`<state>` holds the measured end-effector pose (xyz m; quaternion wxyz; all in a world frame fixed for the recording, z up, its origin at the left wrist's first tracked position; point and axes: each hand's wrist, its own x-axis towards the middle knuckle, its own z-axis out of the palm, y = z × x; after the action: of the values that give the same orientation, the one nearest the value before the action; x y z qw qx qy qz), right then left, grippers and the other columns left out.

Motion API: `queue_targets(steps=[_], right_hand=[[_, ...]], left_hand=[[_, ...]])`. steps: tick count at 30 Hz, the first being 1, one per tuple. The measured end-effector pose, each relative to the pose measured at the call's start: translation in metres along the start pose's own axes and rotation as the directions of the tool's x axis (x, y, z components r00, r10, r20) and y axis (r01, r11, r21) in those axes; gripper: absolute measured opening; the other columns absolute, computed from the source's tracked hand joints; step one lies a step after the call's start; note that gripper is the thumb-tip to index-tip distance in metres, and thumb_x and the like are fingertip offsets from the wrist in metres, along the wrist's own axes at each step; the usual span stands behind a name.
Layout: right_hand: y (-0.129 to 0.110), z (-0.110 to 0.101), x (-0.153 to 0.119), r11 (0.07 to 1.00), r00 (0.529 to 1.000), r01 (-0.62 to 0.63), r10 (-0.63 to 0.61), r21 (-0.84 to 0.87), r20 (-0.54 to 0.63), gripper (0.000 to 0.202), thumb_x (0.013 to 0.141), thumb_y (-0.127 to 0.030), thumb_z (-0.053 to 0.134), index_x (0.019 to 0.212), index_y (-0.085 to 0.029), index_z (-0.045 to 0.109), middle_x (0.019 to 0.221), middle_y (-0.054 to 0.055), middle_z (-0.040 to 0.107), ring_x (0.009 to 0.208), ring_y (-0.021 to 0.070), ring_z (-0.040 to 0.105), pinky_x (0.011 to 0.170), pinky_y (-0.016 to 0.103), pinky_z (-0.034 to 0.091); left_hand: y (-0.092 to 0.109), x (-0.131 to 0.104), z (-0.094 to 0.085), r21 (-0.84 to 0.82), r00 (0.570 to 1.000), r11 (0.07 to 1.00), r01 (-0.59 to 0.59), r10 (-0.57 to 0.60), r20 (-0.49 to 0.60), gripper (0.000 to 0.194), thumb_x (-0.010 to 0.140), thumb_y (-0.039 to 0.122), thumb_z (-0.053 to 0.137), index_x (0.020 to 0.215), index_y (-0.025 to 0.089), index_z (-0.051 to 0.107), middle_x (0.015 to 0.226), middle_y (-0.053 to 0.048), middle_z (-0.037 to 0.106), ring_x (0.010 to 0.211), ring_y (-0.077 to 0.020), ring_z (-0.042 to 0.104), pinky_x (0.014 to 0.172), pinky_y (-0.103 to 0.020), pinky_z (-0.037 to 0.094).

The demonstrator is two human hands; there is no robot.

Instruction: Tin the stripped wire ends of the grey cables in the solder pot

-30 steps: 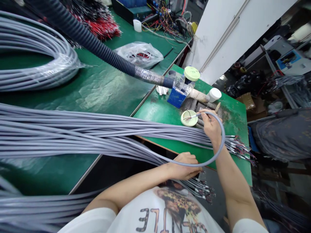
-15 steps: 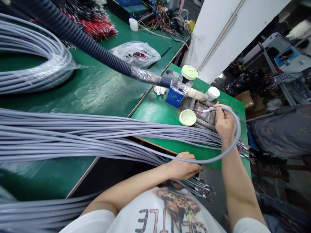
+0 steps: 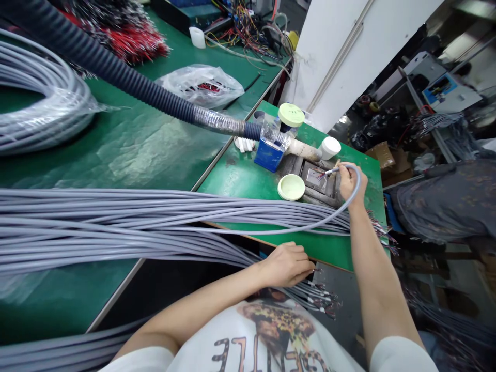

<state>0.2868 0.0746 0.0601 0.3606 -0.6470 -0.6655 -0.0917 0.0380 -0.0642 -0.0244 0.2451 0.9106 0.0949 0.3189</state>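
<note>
Green benchtop [image 3: 219, 187] is holding a solder pot [image 3: 309, 177], nearer right hand [image 3: 353, 185] pinching gray cable [image 3: 358, 181], tip leftward over it. Left hand [image 3: 289, 264] grip's unclear.

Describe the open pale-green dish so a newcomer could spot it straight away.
Follow the dark corrugated hose to the blue box. Between that box and the grey cable bundle sits the round dish. Unlike the pale-green lid beyond the box, it shows a hollow inside.
</note>
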Motion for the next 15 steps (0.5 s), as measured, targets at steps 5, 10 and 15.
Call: queue_targets(steps=[5,10,15], right_hand=[[0.012,0.01,0.002,0.999,1.0,-0.025,0.025,0.02,0.015,0.026,0.09,-0.034,0.048,0.093,-0.019,0.068,0.088,0.007,0.072,0.084,0.021,0.065,0.082,0.036,0.047],[0.015,0.018,0.002,1.0,1.0,-0.014,0.014,-0.002,0.018,0.025,0.089,-0.035,0.049,0.09,-0.02,0.068,0.086,0.006,0.072,0.083,0.022,0.064,0.081,0.036,0.048],[0.011,0.016,0.001,1.0,1.0,-0.013,0.013,-0.022,0.014,0.023,0.088,-0.034,0.051,0.089,-0.02,0.069,0.085,0.006,0.072,0.081,0.0219,0.064,0.078,0.036,0.048]], left_hand=[[-0.001,0.0,0.001,-0.006,1.0,1.0,0.001,-0.001,-0.002,0.02,0.094,0.029,0.044,0.097,0.019,0.061,0.072,-0.001,0.062,0.071,-0.0141,0.053,0.063,-0.031,0.032],[-0.001,-0.001,0.002,-0.004,1.0,1.0,-0.003,0.003,-0.001,0.022,0.095,0.03,0.042,0.098,0.02,0.062,0.072,-0.002,0.061,0.071,-0.0138,0.052,0.063,-0.03,0.033],[-0.002,-0.001,0.003,-0.013,1.0,1.0,-0.001,0.001,-0.004,0.024,0.095,0.029,0.041,0.098,0.02,0.063,0.07,-0.001,0.061,0.069,-0.0141,0.052,0.063,-0.03,0.034]])
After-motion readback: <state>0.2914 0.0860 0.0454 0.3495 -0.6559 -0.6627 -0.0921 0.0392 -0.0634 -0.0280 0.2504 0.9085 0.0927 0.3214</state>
